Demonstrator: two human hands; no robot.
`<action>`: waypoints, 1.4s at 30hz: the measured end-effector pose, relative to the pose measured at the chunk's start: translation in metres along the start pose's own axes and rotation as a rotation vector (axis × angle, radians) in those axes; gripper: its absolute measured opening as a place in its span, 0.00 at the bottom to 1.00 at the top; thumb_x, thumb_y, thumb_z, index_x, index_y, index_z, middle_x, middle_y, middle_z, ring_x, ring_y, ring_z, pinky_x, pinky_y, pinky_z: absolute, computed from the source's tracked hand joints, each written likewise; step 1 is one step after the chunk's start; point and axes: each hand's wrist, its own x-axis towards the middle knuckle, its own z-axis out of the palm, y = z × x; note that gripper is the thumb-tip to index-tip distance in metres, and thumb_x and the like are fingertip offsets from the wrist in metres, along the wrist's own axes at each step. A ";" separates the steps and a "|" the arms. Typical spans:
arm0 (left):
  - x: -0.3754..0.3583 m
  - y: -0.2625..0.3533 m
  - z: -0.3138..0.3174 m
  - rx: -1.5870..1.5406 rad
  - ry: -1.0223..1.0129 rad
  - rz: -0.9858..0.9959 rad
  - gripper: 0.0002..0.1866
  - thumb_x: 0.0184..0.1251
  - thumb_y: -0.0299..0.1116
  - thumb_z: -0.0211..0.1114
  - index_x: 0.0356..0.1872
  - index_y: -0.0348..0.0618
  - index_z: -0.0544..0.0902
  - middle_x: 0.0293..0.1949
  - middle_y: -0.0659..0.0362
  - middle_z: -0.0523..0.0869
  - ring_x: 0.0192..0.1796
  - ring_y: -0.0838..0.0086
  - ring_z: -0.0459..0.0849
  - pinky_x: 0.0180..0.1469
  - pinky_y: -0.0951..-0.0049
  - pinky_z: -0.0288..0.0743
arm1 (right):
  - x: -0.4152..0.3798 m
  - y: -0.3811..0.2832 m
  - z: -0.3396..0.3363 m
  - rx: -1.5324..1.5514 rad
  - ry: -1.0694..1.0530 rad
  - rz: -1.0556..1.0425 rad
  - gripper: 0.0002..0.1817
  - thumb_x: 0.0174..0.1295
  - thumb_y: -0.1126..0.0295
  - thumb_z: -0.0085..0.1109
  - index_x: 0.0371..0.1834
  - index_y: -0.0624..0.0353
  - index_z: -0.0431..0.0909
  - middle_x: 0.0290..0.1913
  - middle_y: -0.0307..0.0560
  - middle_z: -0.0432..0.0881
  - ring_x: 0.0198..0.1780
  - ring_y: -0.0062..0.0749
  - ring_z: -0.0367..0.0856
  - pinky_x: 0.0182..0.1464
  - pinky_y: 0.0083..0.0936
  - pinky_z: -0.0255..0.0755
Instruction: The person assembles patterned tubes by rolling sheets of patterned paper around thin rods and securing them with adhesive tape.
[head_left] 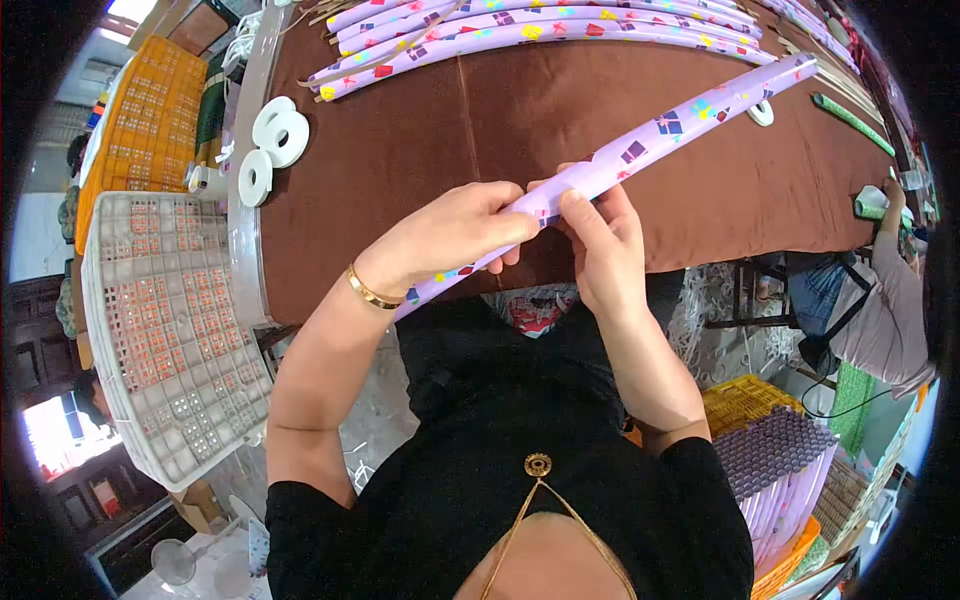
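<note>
A roll of purple wrapping paper printed with coloured gifts slants over the front edge of the brown-covered table. Around its lower part my left hand is closed, with a gold bangle at the wrist. Just further up the roll, my right hand grips it, thumb on top and fingers underneath. The roll's lower end passes below my left forearm, partly hidden. At the back of the table lie several similar purple rolls side by side.
White tape rolls lie at the table's left. A white plastic crate stands left, an orange crate behind it. Green rolls lie at the right, where another person sits. Stacked purple rolls stand in a basket lower right.
</note>
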 end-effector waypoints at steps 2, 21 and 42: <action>-0.002 -0.003 0.001 0.033 0.023 0.031 0.13 0.63 0.34 0.63 0.45 0.36 0.78 0.31 0.59 0.83 0.31 0.79 0.81 0.36 0.77 0.76 | -0.002 -0.001 0.001 0.092 -0.064 0.001 0.23 0.69 0.77 0.52 0.66 0.69 0.63 0.56 0.63 0.80 0.56 0.38 0.81 0.62 0.34 0.73; -0.009 -0.009 0.019 0.374 0.243 0.161 0.23 0.62 0.46 0.71 0.39 0.32 0.78 0.30 0.45 0.83 0.34 0.59 0.85 0.38 0.63 0.76 | -0.005 0.008 0.001 0.107 -0.072 0.022 0.25 0.72 0.73 0.53 0.71 0.65 0.61 0.53 0.56 0.82 0.54 0.34 0.82 0.61 0.31 0.73; -0.028 -0.031 0.032 0.327 0.254 0.083 0.26 0.69 0.53 0.64 0.40 0.33 0.74 0.28 0.41 0.80 0.33 0.47 0.84 0.35 0.59 0.75 | 0.007 -0.016 -0.023 0.177 0.032 0.016 0.23 0.74 0.69 0.46 0.71 0.64 0.62 0.52 0.61 0.83 0.51 0.40 0.84 0.56 0.36 0.78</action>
